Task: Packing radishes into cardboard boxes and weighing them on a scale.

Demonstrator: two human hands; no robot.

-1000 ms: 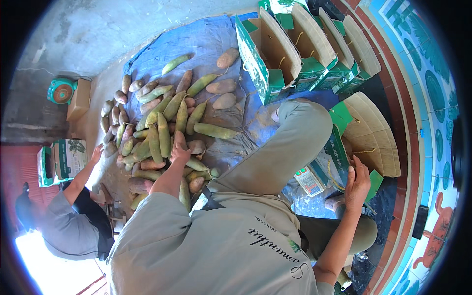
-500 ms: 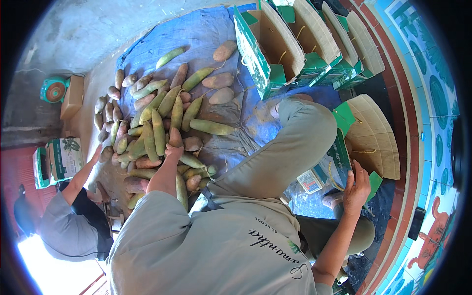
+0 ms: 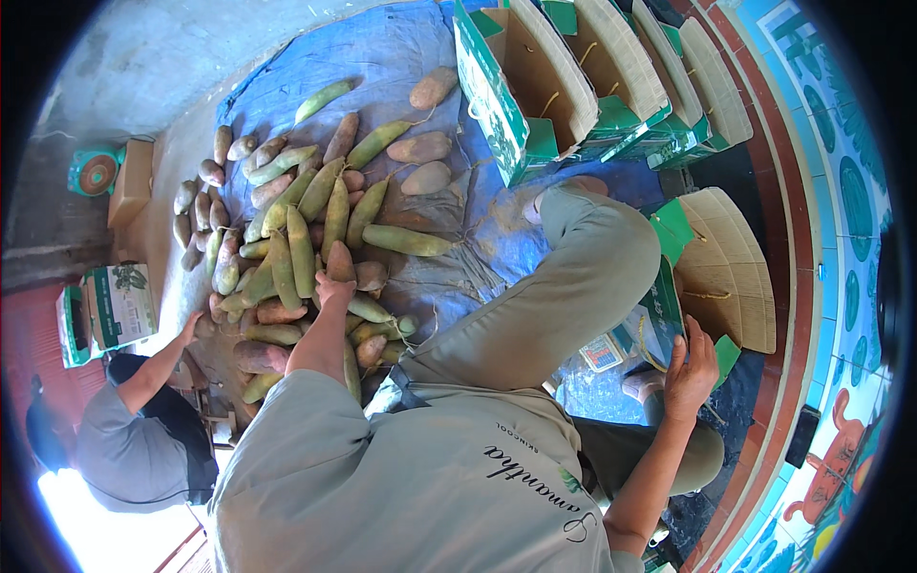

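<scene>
My left hand reaches into the pile and closes round the lower end of a reddish radish. Long green radishes lie heaped just beyond it, mixed with plumper pinkish ones such as the pink radish. On my right side, my right hand grips the near edge of an open green carton, thumb and fingers on either side. The carton's brown flap stands folded out, and its inside is mostly hidden from me.
Several open cartons stand in a row at the far right. A digital scale sits by my bent leg. On the left, a co-worker's hand is at the pile's edge, near another carton. A blue tarp lies underneath.
The view has shifted slightly. The co-worker's hand has moved nearer to their body along the pile's edge. My left hand stays on the reddish radish, and my right hand stays at the carton.
</scene>
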